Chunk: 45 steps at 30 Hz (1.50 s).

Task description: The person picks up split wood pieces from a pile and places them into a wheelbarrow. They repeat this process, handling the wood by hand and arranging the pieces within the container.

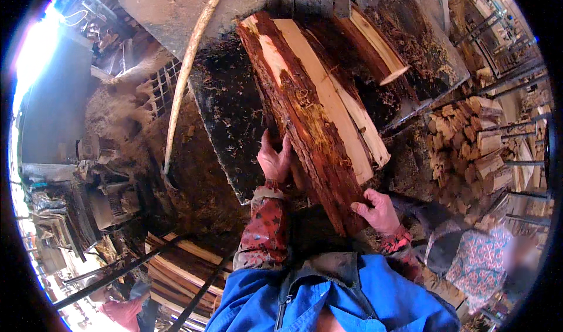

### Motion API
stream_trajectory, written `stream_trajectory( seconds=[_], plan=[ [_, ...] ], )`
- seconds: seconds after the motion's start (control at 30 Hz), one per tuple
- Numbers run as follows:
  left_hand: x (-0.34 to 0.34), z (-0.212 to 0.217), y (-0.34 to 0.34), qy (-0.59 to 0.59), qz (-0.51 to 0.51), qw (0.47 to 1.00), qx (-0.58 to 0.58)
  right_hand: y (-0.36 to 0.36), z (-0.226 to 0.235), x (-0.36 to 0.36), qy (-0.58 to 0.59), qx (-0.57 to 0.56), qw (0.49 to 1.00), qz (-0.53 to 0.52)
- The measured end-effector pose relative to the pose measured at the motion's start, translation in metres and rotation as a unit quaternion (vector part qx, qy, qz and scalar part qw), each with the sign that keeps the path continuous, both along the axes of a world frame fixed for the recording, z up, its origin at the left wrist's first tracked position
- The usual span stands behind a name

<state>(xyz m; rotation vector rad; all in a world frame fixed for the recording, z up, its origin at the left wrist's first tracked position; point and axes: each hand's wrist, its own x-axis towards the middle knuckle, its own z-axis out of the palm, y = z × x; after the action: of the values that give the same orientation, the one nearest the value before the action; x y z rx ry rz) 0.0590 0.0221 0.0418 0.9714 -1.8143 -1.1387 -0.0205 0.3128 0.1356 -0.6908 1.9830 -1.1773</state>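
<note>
Blue jacket [387, 294]: nearest, along the bottom edge.
Bark-covered slab [308, 121]: slants across the debris-strewn table [226, 115].
Left hand [275, 161]: fingers spread, by its left side.
Right hand [380, 212]: gripping its near end.

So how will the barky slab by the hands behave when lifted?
The slab is likely stiff: it looks thick and straight. Probably heavy, being long and broad. Its rough, flaky bark may grip well but shed.
</note>
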Motion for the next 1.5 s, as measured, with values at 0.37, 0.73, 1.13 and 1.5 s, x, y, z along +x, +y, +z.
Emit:
stream_trajectory(
  seconds=[0.37,0.73,1.13,1.5],
  plan=[
    [-0.003,-0.006,0.004,0.038,-0.012,0.999,0.028,0.001,0.0,-0.026,0.181,0.016,0.976,0.116],
    [-0.006,0.011,0.009,0.019,-0.004,1.0,0.011,-0.029,0.023,-0.072,0.23,-0.058,0.97,-0.051],
    [0.0,-0.006,-0.001,0.03,-0.018,0.999,0.012,-0.064,0.035,-0.043,0.285,-0.119,0.95,-0.033],
    [0.0,0.019,0.006,0.004,-0.012,1.0,0.022,-0.082,0.054,-0.044,0.313,-0.137,0.94,-0.019]
  ],
)
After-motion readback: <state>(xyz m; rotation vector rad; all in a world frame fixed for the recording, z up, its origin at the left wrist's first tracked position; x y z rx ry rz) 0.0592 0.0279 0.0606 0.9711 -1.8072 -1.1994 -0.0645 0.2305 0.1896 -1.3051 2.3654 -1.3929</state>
